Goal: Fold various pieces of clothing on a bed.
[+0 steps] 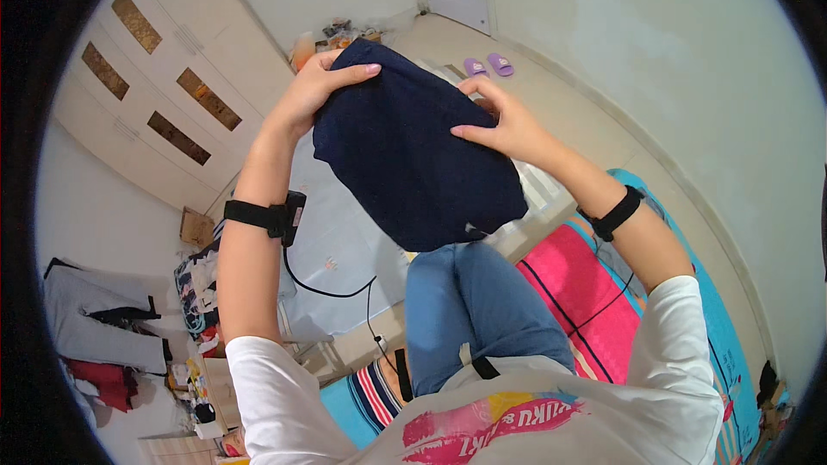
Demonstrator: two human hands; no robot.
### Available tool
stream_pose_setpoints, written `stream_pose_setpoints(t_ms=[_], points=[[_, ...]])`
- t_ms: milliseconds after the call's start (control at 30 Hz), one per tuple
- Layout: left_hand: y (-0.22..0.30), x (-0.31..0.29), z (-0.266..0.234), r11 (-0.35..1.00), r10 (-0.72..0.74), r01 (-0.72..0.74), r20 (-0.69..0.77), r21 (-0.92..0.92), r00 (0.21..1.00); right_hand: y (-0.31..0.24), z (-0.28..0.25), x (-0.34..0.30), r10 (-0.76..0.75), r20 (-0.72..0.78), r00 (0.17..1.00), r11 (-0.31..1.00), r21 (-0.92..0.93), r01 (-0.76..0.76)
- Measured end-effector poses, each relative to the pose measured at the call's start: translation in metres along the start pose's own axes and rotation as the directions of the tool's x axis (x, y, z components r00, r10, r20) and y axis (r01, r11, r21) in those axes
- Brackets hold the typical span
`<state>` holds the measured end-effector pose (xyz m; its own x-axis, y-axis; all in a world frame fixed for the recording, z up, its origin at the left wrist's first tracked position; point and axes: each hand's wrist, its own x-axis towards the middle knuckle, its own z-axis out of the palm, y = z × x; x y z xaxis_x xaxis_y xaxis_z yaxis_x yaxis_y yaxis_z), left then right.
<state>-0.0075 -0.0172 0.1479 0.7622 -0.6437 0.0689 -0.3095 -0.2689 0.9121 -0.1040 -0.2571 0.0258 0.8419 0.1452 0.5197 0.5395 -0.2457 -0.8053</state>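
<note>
A dark navy piece of folded cloth (413, 146) hangs in the air in front of me, above my knees; what garment it is, I cannot make out. My left hand (320, 86) grips its upper left corner, thumb on the near face and fingers hidden behind. On the upper right edge, my right hand (500, 125) pinches the cloth between thumb and fingers. The lower edge droops freely, with a small pale spot near its bottom right.
Below the cloth is a pale table-like surface (332, 232). I sit on a bed with a pink and blue striped cover (573, 293). A cream wardrobe (164, 60) stands at left, with clothes (99, 310) hanging nearby. Purple slippers (488, 66) lie on the floor. A black cable (332, 294) runs from my left armband.
</note>
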Motion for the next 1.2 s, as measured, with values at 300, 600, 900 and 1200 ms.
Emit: stream_pose_setpoints(t_ms=[300, 600, 900, 1200], points=[[0.021, -0.024, -0.034, 0.988, -0.041, 0.060, -0.139, 0.142, 0.989, 0.027, 0.033, 0.006, -0.056, 0.077, 0.995, 0.904, -0.419, 0.083], [0.015, -0.058, -0.067, 0.977, -0.102, 0.155, -0.318, 0.145, 0.942, 0.069, 0.098, 0.012, -0.069, 0.263, 0.962, 0.992, -0.080, 0.093], [-0.020, -0.082, -0.116, 0.970, -0.081, 0.179, -0.473, 0.166, 0.877, 0.054, 0.087, 0.030, 0.123, 0.080, 0.989, 0.992, -0.020, -0.122], [-0.025, -0.083, -0.121, 0.966, 0.002, 0.109, -0.430, 0.234, 0.903, 0.046, 0.065, 0.030, 0.114, 0.299, 0.947, 0.985, 0.092, -0.147]])
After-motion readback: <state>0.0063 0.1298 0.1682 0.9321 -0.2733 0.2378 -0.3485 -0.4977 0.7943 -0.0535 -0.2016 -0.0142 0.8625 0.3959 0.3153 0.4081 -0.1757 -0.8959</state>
